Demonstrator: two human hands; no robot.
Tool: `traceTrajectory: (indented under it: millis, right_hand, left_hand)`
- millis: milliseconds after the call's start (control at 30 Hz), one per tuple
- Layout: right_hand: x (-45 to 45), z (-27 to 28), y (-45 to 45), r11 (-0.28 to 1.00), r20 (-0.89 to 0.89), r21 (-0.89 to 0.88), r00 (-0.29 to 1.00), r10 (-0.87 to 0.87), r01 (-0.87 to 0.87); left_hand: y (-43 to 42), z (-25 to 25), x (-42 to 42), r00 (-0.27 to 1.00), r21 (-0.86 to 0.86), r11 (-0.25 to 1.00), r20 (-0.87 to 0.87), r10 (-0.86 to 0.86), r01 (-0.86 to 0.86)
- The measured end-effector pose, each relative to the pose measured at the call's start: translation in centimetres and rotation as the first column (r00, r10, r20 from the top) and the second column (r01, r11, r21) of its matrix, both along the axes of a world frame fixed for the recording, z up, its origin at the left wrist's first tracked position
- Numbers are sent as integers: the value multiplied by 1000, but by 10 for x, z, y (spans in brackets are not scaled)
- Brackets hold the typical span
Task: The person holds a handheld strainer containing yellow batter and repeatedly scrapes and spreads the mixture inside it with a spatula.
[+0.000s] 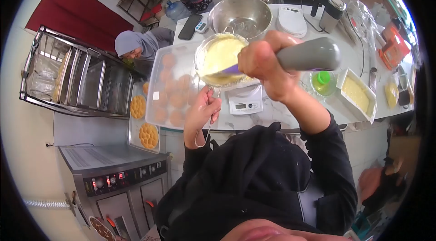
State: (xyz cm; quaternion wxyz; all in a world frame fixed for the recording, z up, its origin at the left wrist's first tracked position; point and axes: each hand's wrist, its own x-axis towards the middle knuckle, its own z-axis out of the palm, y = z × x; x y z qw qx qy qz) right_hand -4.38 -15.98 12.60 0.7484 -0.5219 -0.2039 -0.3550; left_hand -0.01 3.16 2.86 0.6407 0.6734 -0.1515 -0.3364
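Note:
My right hand (269,61) is closed round the grey handle of a spatula (309,54), whose purple part reaches down to the left into pale yellow batter (222,54). The batter is in a metal strainer (198,59) with a wire handle. My left hand (208,110) is closed on that wire handle below the strainer. Just under the strainer and my right hand is a white digital scale (245,102); whatever stands on it is mostly hidden. A large steel bowl (240,14) stands behind the strainer.
Left of the strainer lies a translucent lidded box (156,77) with round items inside. A lined pan of batter (356,93), a small bowl with a green item (323,82) and a second scale (291,20) are on the right. A person (136,45) is at the left.

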Motion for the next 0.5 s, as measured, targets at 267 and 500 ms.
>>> traceTrajectory:
  millis: [267,500]
  right_hand:
    - [15,1,-13,982,174,-179,984,-35,67]
    - [40,-26,-23,998,146,25,987,-60,57]
  left_hand:
    - [-3,-2,3,1000,-29,1000,1,-3,3]
    - [-8,-12,1,1000,-125,992,15,15,-13]
